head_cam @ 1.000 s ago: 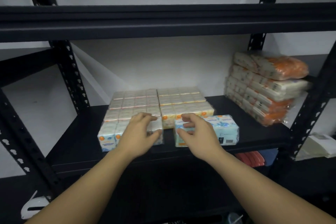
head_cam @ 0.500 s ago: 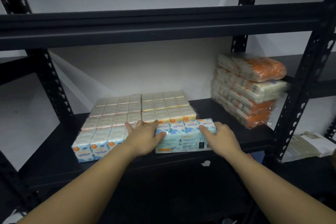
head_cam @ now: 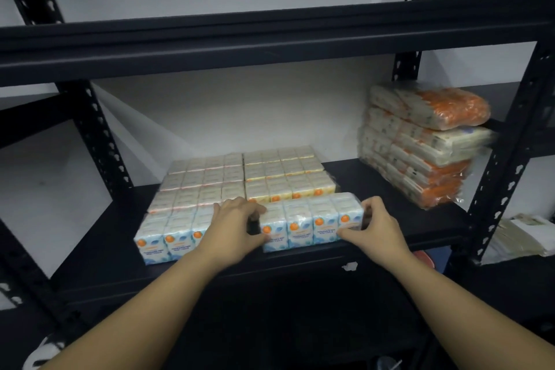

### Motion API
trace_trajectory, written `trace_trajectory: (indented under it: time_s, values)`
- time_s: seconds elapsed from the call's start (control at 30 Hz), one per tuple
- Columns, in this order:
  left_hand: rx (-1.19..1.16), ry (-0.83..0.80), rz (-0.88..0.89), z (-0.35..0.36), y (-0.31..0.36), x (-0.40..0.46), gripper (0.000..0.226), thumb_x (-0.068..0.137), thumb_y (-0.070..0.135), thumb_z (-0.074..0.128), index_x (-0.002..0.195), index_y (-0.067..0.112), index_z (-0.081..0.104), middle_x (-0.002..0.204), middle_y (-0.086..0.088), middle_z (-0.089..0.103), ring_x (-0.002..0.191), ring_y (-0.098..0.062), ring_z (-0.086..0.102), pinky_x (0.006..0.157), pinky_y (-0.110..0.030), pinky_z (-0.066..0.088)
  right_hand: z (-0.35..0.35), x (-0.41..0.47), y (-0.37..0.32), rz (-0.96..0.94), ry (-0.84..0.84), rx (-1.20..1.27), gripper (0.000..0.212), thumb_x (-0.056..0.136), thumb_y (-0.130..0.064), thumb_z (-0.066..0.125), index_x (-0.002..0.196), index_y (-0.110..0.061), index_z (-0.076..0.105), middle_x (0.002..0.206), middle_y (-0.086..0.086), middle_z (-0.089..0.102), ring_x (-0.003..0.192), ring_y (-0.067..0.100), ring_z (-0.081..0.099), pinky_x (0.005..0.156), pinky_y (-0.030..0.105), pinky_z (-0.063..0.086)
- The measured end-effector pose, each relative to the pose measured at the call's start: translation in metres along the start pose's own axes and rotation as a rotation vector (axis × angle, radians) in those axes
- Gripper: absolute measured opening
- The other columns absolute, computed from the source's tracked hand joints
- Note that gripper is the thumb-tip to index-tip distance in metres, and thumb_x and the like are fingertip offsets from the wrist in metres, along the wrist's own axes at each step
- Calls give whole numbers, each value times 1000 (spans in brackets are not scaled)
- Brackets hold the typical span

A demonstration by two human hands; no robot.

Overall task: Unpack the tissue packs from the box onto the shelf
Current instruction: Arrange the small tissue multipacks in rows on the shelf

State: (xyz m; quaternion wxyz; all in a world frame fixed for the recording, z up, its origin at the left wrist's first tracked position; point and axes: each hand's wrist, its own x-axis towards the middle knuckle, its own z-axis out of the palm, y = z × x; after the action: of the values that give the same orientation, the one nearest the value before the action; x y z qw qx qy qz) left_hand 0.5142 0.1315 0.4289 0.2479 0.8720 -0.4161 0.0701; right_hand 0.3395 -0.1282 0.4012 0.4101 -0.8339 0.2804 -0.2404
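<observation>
The blue tissue pack [head_cam: 312,224] stands at the front edge of the shelf [head_cam: 420,219], clamped end to end: the left hand [head_cam: 232,230] curls round its left end, the right hand [head_cam: 377,227] pinches its right end. Half a second ago it lay with its barcoded side facing out; now its orange-dot faces front, in line with the neighbouring blue pack [head_cam: 168,237].

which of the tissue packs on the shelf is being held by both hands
The front-right blue-and-white tissue pack, gripped at its ends by the left hand and right hand; the others lie untouched.
</observation>
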Motion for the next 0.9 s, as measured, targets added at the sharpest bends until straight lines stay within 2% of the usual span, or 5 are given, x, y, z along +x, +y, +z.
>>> trace_trajectory:
  time_s: [0.13,0.3,0.47,0.7,0.9]
  values:
    - [-22,32,-6,-8,-7,-3,54,81,47,82,130,36,61,118,13,50,118,-11,44,105,-36,43,13,0,-12,-23,-2,38,73,63,-38,98,112,-29,45,103,-14,66,92,1,66,71,23,53]
    - [-14,64,-82,-23,-36,-15,58,80,48,82,132,33,61,121,13,47,121,-11,44,100,-33,48,35,4,-18,-26,46,27,73,61,-45,98,110,-32,45,107,-13,65,95,2,64,72,26,53]
    - [89,76,-78,-36,-72,-27,59,84,60,74,134,31,62,133,11,54,126,-15,48,107,-38,43,45,7,-21,-22,96,44,74,63,-43,97,115,-30,46,110,-11,62,93,1,61,68,23,49]
    - [172,-17,-103,-44,-93,-30,71,89,69,61,151,38,46,161,7,40,149,-15,34,127,-51,13,41,3,-24,-10,80,50,68,69,-36,96,115,-29,46,107,-11,64,91,-5,59,66,16,46]
    - [212,-14,-87,-41,-94,-28,72,89,73,55,153,40,44,162,7,39,151,-13,32,127,-49,15,43,-1,-26,-2,114,56,72,69,-37,95,120,-27,45,122,0,65,96,0,59,71,18,47]
